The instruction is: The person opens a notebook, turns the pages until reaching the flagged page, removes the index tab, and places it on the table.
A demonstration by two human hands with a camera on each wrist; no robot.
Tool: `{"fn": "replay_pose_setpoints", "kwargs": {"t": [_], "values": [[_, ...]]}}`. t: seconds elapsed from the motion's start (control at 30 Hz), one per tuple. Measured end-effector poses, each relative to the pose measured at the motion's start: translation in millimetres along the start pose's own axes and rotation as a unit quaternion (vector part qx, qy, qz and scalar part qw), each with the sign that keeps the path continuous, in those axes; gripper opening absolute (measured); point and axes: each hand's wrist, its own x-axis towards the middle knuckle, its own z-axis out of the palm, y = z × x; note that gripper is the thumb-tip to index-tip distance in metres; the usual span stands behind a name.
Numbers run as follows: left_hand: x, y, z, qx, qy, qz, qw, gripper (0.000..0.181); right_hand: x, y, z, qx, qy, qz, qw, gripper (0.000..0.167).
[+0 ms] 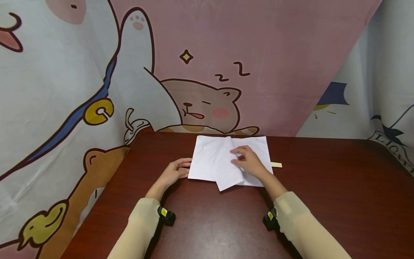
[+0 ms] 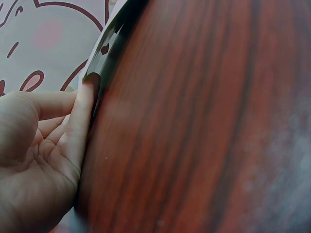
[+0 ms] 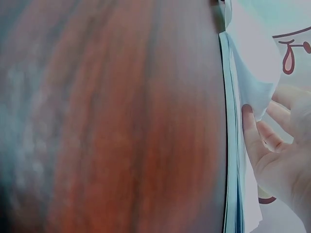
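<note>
An open notebook with white lined pages lies on the dark wooden table. One page stands partly turned near its middle, its lower corner sticking out past the bottom edge. My right hand is over the right-hand side, thumb and fingers apart, touching this page. In the right wrist view the thumb is in front of the curved page. At the notebook's left edge, my left hand touches the side with its fingertips. The left wrist view shows a fingertip against that edge, which is slightly raised.
A pale yellow tab sticks out from the notebook's right side. The brown table extends around it. Behind hangs a cloth with cartoon animals. Small black devices are strapped to both wrists.
</note>
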Motion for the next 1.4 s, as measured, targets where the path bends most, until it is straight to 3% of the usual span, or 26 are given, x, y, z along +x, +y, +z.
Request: {"fn": "replay_pose_setpoints", "kwargs": {"t": [0.73,1.03,1.4], "values": [[0.4,-0.6,0.2,-0.011,-0.003,0.003,0.9999,0.048,1.6,-4,12,0.016,-0.019,-0.035,0.9991,0.035],[0.5,-0.9,-0.6,-0.005,0.002,-0.002,1.0,0.047,3.0,-5,13,0.005,-0.055,-0.015,0.9983,0.038],[1.7,-2.3,-0.7,-0.004,0.003,-0.002,1.0,0.046,2.6,-7,14,-0.024,-0.054,-0.003,0.9982,0.036]]}}
